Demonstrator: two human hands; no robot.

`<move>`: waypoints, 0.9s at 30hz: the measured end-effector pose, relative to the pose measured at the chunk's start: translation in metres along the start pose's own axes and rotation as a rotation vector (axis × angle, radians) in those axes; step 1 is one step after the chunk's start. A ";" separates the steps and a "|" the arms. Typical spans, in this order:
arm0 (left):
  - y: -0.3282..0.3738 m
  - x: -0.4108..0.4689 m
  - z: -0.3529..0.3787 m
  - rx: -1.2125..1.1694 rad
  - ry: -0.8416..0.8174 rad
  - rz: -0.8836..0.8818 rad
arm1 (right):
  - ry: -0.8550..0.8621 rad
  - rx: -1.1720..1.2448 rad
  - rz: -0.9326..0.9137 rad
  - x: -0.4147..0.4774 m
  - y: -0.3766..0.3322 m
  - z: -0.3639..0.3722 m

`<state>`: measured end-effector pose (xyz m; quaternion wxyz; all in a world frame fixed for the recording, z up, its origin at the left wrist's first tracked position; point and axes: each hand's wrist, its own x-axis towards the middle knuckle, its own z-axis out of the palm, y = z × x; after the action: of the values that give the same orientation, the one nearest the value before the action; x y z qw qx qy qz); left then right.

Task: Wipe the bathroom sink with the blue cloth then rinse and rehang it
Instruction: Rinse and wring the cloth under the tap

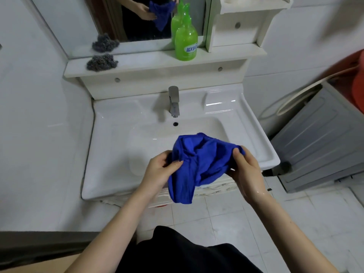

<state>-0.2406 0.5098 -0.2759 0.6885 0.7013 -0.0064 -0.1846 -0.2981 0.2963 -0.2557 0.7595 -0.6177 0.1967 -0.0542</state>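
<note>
The blue cloth (pixel 197 164) is bunched and held up over the front edge of the white sink (pixel 110 154). My left hand (pixel 159 172) grips its left side, thumb on top. My right hand (pixel 244 168) pinches its right corner and looks wet. One end of the cloth hangs down below the sink's front rim. The steel faucet (pixel 174 101) stands at the back of the basin with no water running. The overflow hole (pixel 175 124) shows just below it.
A green soap bottle (pixel 186 40) and a grey steel scrubber (pixel 102 63) sit on the white shelf (pixel 149 64) under the mirror (pixel 137 18). A grey appliance (pixel 319 138) with a white hose stands to the right. White tiles cover the floor.
</note>
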 end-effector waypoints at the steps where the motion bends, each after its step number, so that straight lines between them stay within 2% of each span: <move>1: 0.001 0.002 -0.002 0.044 0.010 0.031 | 0.018 -0.035 -0.034 0.000 -0.002 -0.005; 4: 0.008 0.008 -0.002 0.236 -0.047 0.112 | 0.102 -0.129 -0.128 0.002 -0.003 -0.019; 6: 0.019 0.005 0.003 0.333 -0.131 0.146 | 0.171 -0.097 -0.150 0.003 0.000 -0.028; 11: 0.044 -0.003 0.021 0.323 -0.338 0.161 | 0.362 0.214 -0.052 0.006 -0.007 -0.054; 13: 0.051 -0.006 0.029 0.390 -0.388 0.181 | 0.442 0.319 -0.051 0.007 -0.013 -0.066; 16: 0.062 -0.009 0.044 0.580 -0.442 0.325 | 0.509 0.335 -0.058 0.003 -0.022 -0.084; 18: 0.064 -0.007 0.055 0.677 -0.485 0.456 | 0.497 0.306 -0.085 -0.005 -0.030 -0.092; 20: 0.065 -0.003 0.068 0.728 -0.549 0.506 | 0.497 0.322 -0.113 -0.012 -0.036 -0.099; 25: 0.073 0.005 0.083 0.500 -0.792 0.228 | 0.532 0.321 -0.141 -0.032 -0.044 -0.118; 27: 0.072 0.010 0.087 0.465 -0.748 0.212 | 0.511 0.352 -0.158 -0.038 -0.045 -0.126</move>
<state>-0.2366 0.4195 -0.2073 0.4782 0.7178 -0.3679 -0.3475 -0.3715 0.1821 -0.2236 0.7742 -0.4566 0.3198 -0.2996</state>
